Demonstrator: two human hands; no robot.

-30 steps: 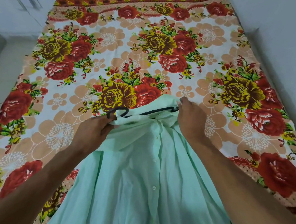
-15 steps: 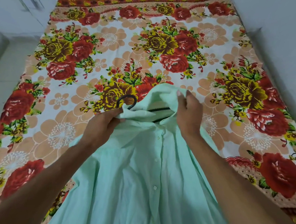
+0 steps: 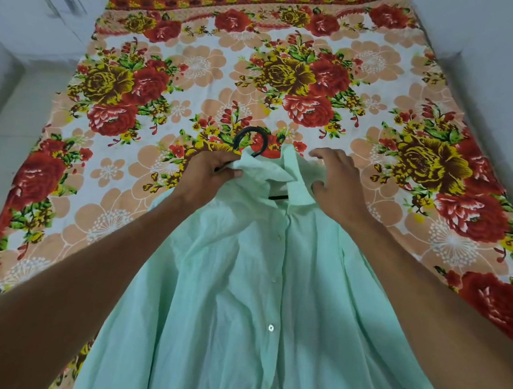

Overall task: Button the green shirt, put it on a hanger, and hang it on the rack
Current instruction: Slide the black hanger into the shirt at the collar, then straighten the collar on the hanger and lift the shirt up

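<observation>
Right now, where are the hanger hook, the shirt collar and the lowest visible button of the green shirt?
hanger hook (image 3: 266, 142), head view, on the right side of its black curve.
shirt collar (image 3: 297, 178), head view, on its broad flat flap.
lowest button (image 3: 271, 327), head view, on its centre.

1 head-worn view, facing forward and down, close over the green shirt (image 3: 271, 284)

Bedsheet (image 3: 196, 72): floral, red and yellow roses on peach and white, spread flat.
Wall (image 3: 494, 58): pale, plain, right of the bedsheet.
Floor (image 3: 15, 116): pale, left of the bedsheet.
</observation>
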